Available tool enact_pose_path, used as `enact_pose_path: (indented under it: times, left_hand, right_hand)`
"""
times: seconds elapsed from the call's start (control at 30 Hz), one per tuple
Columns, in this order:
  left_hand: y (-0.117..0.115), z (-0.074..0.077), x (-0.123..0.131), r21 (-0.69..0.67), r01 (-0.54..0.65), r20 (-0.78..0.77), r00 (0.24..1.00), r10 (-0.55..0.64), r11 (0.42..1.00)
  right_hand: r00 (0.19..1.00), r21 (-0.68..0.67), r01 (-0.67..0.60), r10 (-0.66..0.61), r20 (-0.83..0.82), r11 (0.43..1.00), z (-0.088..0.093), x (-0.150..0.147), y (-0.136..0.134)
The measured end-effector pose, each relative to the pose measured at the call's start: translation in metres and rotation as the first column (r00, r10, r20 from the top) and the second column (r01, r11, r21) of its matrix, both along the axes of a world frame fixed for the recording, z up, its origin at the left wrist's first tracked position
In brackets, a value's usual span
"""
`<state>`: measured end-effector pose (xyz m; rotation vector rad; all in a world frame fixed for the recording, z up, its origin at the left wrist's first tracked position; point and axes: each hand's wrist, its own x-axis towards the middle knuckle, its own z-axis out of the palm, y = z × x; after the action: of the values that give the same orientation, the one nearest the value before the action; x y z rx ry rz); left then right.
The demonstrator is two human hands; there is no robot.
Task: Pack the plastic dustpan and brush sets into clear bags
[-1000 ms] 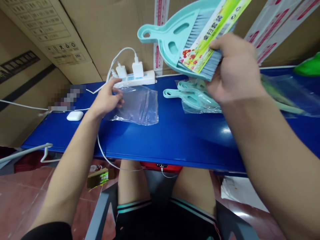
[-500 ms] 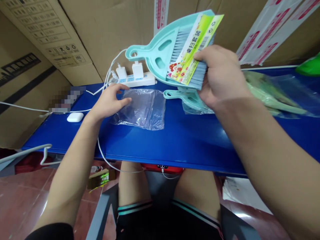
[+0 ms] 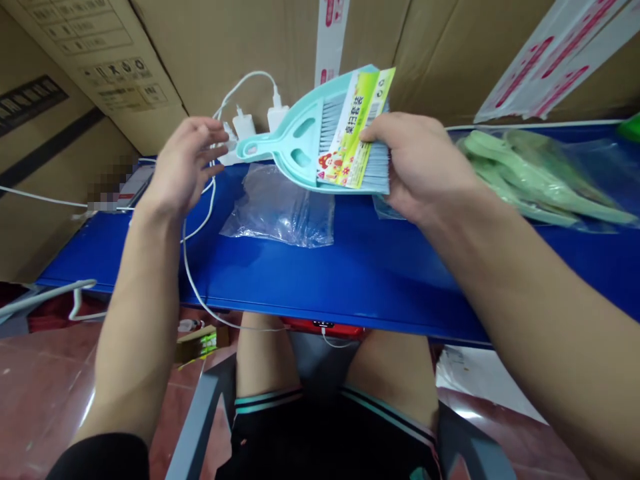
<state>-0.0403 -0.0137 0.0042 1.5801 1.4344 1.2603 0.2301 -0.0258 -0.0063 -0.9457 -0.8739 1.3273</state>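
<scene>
My right hand [image 3: 420,160] grips a light-blue dustpan and brush set [image 3: 295,143] by its wide end. A yellow-green card label [image 3: 356,133] wraps around the grey-blue bristles, and my thumb presses on it. The dustpan's looped handle points left toward my left hand [image 3: 187,163], which is raised with its fingers apart and holds nothing. Beneath the dustpan, a clear plastic bag [image 3: 285,213] lies flat on the blue table [image 3: 320,280]. Another light-blue piece [image 3: 387,208] is mostly hidden behind the set and my right hand.
Green dustpan sets in clear bags [image 3: 540,173] lie at the right. A white power strip [image 3: 230,157] with chargers [image 3: 244,125] stands at the back left. White cables [image 3: 193,287] run across the table's left side and over its front edge. Cardboard boxes [image 3: 250,40] wall the back.
The dustpan and brush set has moved left and lower in my right hand. My left hand has lifted away from the plastic bag and shifted left, fingers apart.
</scene>
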Motion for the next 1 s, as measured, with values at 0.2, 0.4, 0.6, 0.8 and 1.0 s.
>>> enact_pose_path:
  times: [0.2, 0.4, 0.6, 0.8, 1.0]
  left_hand:
    - [-0.006, -0.002, 0.019, 0.139, -0.027, -0.016, 0.999, 0.03, 0.99]
    - [-0.002, -0.016, 0.028, 0.107, 0.016, -0.213, 0.977, 0.007, 0.994]
    - [-0.003, -0.013, 0.023, 0.24, 0.044, -0.377, 0.925, 0.051, 0.97]
    - [-0.002, -0.01, 0.026, 0.234, -0.048, -0.261, 0.959, 0.11, 0.971]
    - [0.003, -0.014, 0.022, 0.283, -0.116, -0.143, 0.976, 0.162, 0.952]
  right_hand:
    - [0.992, 0.076, -0.111, 0.106, 0.071, 0.991, -0.011, 0.002, 0.002]
    - [0.983, 0.067, -0.168, 0.162, 0.087, 0.984, -0.02, -0.006, -0.001]
    - [0.976, 0.04, -0.206, 0.202, 0.084, 0.978, -0.019, -0.009, -0.003]
    - [0.969, 0.028, -0.228, 0.224, 0.104, 0.973, -0.008, -0.006, -0.006]
    - [0.983, 0.018, -0.023, 0.019, 0.181, 1.0, 0.0, 0.002, 0.001]
